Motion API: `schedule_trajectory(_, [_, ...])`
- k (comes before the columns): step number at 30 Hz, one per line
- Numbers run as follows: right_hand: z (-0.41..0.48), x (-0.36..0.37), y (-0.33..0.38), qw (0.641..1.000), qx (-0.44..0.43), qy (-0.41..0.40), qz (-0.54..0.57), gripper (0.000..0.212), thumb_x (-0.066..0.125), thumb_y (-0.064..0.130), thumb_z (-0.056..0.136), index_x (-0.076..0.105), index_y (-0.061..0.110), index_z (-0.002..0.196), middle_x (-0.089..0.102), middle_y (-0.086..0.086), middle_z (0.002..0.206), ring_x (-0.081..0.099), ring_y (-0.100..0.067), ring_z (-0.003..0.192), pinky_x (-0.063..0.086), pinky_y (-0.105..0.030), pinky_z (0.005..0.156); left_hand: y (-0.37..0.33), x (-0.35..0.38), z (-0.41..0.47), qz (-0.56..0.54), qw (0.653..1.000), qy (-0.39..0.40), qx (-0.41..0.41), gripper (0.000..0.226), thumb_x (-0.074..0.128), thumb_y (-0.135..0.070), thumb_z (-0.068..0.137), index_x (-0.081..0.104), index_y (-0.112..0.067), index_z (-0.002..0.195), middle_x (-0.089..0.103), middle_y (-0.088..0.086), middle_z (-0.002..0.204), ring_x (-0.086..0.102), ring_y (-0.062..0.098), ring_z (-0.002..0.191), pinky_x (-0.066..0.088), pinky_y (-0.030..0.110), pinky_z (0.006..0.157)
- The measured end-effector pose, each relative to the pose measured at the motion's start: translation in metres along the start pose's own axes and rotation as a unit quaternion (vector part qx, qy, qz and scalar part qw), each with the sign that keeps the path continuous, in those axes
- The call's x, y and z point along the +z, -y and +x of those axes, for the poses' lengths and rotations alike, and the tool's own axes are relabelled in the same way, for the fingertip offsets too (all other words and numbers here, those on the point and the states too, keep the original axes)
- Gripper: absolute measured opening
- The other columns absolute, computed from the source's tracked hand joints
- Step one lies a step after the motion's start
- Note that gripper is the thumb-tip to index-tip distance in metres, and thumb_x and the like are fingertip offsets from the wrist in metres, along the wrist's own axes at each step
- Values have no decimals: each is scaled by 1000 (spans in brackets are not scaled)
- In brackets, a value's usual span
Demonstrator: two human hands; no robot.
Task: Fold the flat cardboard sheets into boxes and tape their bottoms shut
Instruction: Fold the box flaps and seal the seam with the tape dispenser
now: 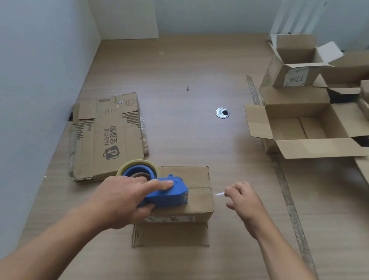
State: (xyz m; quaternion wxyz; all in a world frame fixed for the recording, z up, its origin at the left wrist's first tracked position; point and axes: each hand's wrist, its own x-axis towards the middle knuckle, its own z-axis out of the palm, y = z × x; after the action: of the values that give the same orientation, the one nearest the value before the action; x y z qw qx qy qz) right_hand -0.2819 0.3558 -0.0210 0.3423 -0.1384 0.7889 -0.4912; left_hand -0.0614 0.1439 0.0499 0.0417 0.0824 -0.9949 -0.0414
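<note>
A small cardboard box (198, 185) stands upside down on the wooden floor in front of me, its bottom flaps closed on top. My left hand (126, 198) grips a blue tape dispenser (165, 192) with a yellow-edged roll, held on the box's top. To the right of the box, my right hand (243, 202) pinches the free end of the clear tape (219, 194) pulled out from the dispenser. A stack of flat cardboard sheets (106, 137) lies to the left by the wall.
Several folded open boxes (306, 125) are piled at the right and back right. A round metal floor fitting (222, 112) sits in the middle of the floor. A white wall (17, 89) runs along the left, and a dark strip (290, 200) crosses the floor.
</note>
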Motion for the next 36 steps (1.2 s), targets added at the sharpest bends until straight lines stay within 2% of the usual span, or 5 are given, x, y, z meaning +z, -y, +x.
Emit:
schedule_trajectory(6, [-1,3,9,1000,11,-13,-6,41,56,48,79,53,8,71,51,-3,88,56,-23,82,52,-54,88,1,0,1,-1,1000,12,-4,54,43,-52,78,40,-49,132,64,-14,79,59,13,56,39,27,39])
schedule_trajectory(18, [11,3,11,996,31,38,-73,32,56,27,97,54,14,68,39,2,61,34,-14,57,26,-30,56,0,0,1,2,1000,18,-5,54,40,-53,80,36,-50,134,65,-14,83,61,15,60,42,29,41])
schedule_trajectory(25, [15,14,7,984,134,106,-50,28,52,40,98,63,15,90,60,0,103,54,-21,104,45,-44,95,0,0,1,-7,1000,24,-8,54,38,-54,80,31,-53,134,66,-14,86,62,15,63,40,28,44])
schedule_trajectory(31, [11,31,13,977,186,103,-11,26,54,44,87,64,21,97,61,1,112,56,-21,109,43,-48,91,0,-2,3,-8,1000,24,-9,55,41,-53,79,36,-50,134,66,-15,83,60,12,58,41,27,41])
schedule_trajectory(36, [9,28,12,991,92,-18,-100,38,62,46,87,55,21,114,47,-1,119,52,-25,110,38,-31,83,-1,-4,5,-11,1000,24,-15,57,43,-53,76,40,-47,133,65,-17,80,57,10,54,39,24,40])
